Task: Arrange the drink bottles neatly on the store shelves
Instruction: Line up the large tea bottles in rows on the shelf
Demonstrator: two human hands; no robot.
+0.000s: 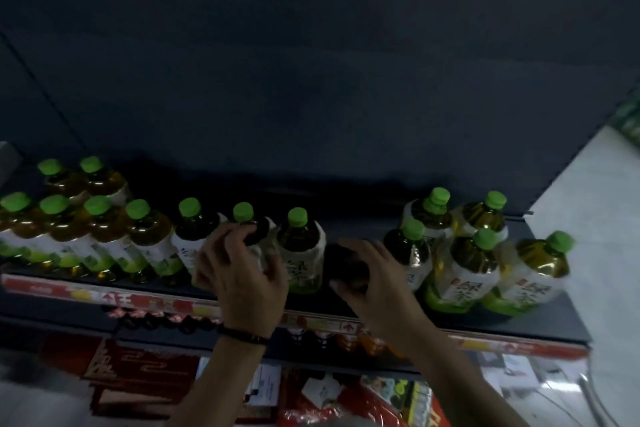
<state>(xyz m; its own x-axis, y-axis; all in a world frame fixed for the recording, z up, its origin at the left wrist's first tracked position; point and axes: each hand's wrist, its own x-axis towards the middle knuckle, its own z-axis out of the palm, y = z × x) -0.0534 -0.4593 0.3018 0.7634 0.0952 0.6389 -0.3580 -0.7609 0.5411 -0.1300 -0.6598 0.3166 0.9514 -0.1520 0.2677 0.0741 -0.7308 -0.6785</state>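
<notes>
Head view looks down on a dark shelf (547, 321) w/ green-capped tea bottles along its front. Left grip (242, 274), a bare hand w/ a dark bracelet (242, 334) at the wrist, is curled round one bottle (243, 212) in the front row, fingers over its shoulder just under the cap. The hand hides the base, so I can't tell if it's on the shelf. The next bottle (301, 246) stands just beside it on the right.

To the left, the front row (104, 236) runs to the frame edge, bottles touching, w/ two more (90, 165) behind at the far left.

Right grip (374, 277) sits in the gap btwn that next bottle and a cluster of five bottles (467, 267) at the shelf's right end. Its fingers are bent and spread over a dark patch (346, 267). Can't tell whether that's an object or just shadow, so can't tell if this hand holds anything. The hand is just beside the nearest cluster bottle (410, 250). The cluster is bunched unevenly, not in line w/ the front row.

A red-and-yellow price strip (69, 291) runs along the shelf edge. Below are red boxes (138, 371) and other packets, blurred. Behind the shelf is a dark back panel (311, 80), w/ pale floor (588, 218) at right.
</notes>
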